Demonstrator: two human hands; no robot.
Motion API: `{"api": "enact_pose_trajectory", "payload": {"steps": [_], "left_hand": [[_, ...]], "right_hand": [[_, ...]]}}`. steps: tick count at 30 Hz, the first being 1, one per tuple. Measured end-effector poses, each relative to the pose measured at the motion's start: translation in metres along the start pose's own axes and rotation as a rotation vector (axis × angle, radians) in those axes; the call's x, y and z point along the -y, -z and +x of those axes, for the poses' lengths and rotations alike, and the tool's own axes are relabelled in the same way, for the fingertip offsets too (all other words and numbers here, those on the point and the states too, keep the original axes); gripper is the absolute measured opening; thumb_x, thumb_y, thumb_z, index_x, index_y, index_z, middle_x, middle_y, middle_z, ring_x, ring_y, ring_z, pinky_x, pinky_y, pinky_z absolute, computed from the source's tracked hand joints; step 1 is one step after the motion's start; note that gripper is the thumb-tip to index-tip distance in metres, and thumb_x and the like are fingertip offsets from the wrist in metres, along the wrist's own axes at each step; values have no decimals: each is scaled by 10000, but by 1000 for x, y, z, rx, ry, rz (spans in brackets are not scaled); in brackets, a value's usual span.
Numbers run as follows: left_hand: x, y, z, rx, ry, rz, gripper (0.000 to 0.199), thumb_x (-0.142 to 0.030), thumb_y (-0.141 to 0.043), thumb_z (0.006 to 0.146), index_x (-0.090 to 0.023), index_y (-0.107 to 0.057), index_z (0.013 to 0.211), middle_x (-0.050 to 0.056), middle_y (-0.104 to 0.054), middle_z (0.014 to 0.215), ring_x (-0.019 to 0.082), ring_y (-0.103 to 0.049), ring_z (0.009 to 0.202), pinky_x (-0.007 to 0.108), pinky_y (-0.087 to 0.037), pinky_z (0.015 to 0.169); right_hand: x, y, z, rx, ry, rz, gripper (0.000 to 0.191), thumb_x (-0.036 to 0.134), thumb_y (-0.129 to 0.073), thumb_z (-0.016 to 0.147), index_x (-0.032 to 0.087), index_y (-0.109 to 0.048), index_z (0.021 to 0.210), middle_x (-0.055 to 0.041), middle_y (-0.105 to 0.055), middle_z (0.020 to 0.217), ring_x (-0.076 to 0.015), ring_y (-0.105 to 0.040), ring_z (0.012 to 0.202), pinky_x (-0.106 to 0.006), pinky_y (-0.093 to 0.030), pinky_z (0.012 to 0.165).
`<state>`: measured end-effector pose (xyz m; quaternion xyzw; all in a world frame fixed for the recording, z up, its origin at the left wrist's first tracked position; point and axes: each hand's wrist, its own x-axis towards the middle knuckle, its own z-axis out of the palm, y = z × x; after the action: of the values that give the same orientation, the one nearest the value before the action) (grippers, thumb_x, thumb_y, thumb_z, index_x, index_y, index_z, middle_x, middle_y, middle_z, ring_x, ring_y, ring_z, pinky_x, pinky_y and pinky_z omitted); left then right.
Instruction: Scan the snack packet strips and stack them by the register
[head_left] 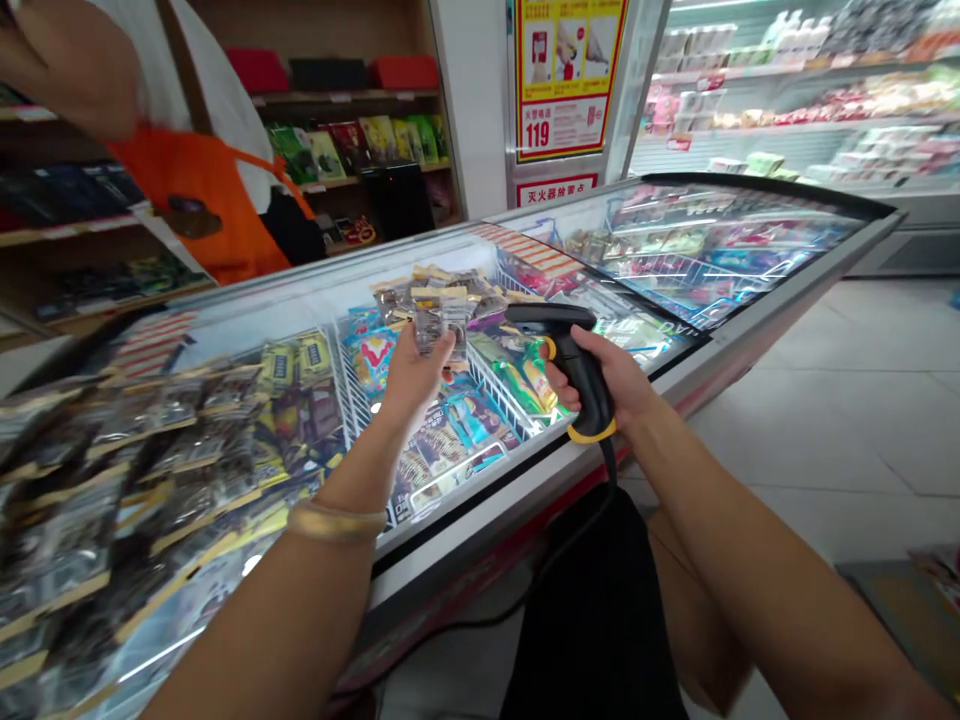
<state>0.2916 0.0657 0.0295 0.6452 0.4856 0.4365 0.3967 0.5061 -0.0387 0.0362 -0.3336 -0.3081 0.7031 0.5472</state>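
My left hand point(420, 372) pinches a small clear packet point(440, 318) with a pale top strip, held above the chest freezer point(480, 500). My right hand point(604, 375) is wrapped round a black and yellow barcode scanner point(585, 375), whose head points left toward the packet. Similar packets point(480, 288) lie in a pile just behind the held one. Many more packets point(172, 440) are spread over the left part of the freezer. Colourful ice-cream packs point(450, 430) sit in wire baskets below my hands.
A cable point(480, 622) hangs from the scanner and runs down past the freezer's front edge. Behind the freezer at the left stands a person in an orange apron point(217, 210). Shelves point(349, 95) stand at the back, and a lit refrigerated display point(795, 120) at the right.
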Motion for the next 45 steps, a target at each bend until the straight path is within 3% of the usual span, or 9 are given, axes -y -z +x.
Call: {"api": "enact_pose_trajectory", "payload": {"steps": [5, 23, 32, 35, 37, 39, 41, 43, 45], "left_hand": [[6, 0, 4, 1, 63, -268, 304, -411, -599, 847, -208, -563, 1070, 29, -686, 895, 145, -681, 698, 250, -555, 561], [7, -5, 1, 6, 51, -213, 284, -339, -548, 876, -182, -607, 1105, 54, -708, 985, 159, -697, 755, 309, -622, 639], [12, -9, 2, 7, 31, -213, 226, -327, -567, 871, -185, -610, 1041, 47, -687, 920, 151, -667, 659, 285, -584, 547], [10, -12, -3, 11, 60, -169, 220, -310, -510, 910, -198, -594, 1080, 48, -683, 897, 173, -680, 669, 326, -591, 608], [4, -10, -5, -64, 63, -98, 219, -302, -483, 930, -198, -592, 1089, 75, -694, 968, 207, -703, 791, 372, -597, 727], [-8, 2, -6, -170, 24, -12, 238, -258, -488, 930, -178, -589, 1130, 119, -694, 1103, 247, -684, 1011, 416, -558, 907], [-23, 29, -9, -242, -30, 39, 319, -253, -502, 932, -152, -561, 1228, 147, -682, 1178, 268, -647, 1121, 434, -506, 1001], [-37, 72, -15, -296, -78, 72, 405, -260, -506, 934, -156, -516, 1326, 142, -693, 1163, 272, -651, 1112, 443, -497, 1005], [-46, 129, -25, -396, -158, 121, 442, -245, -508, 929, -194, -504, 1368, 114, -692, 1185, 262, -644, 1123, 434, -492, 1007]], "right_hand": [[-2, 2, -1, 69, -71, -68, 367, 503, -644, 829, 148, -605, 916, 3, -571, 581, -102, -491, 398, -196, -412, 354], [1, -2, -1, 80, -188, -130, 379, 505, -638, 854, 137, -622, 940, -12, -582, 575, -108, -495, 396, -198, -431, 354], [0, -2, -3, 20, -175, -161, 390, 522, -676, 795, 150, -633, 902, -11, -553, 582, -102, -452, 400, -207, -372, 346], [-2, -5, -8, -33, -115, -177, 377, 529, -710, 740, 176, -658, 864, -13, -537, 588, -102, -434, 407, -217, -342, 351], [-1, -10, -10, -62, -81, -201, 351, 524, -698, 743, 188, -683, 841, -19, -516, 583, -100, -421, 409, -228, -322, 360], [0, -19, -7, -92, -51, -207, 339, 521, -670, 764, 189, -701, 831, -21, -492, 592, -84, -433, 421, -228, -321, 388], [2, -37, 1, -67, -8, -230, 356, 547, -634, 758, 197, -696, 788, -12, -455, 564, -70, -405, 386, -231, -271, 371], [2, -65, 13, 4, 14, -227, 360, 546, -601, 784, 198, -689, 804, -7, -453, 578, -67, -400, 391, -227, -268, 376], [-3, -101, 28, 103, 24, -193, 348, 535, -598, 811, 195, -672, 823, -1, -459, 590, -62, -378, 400, -211, -279, 375]]}}
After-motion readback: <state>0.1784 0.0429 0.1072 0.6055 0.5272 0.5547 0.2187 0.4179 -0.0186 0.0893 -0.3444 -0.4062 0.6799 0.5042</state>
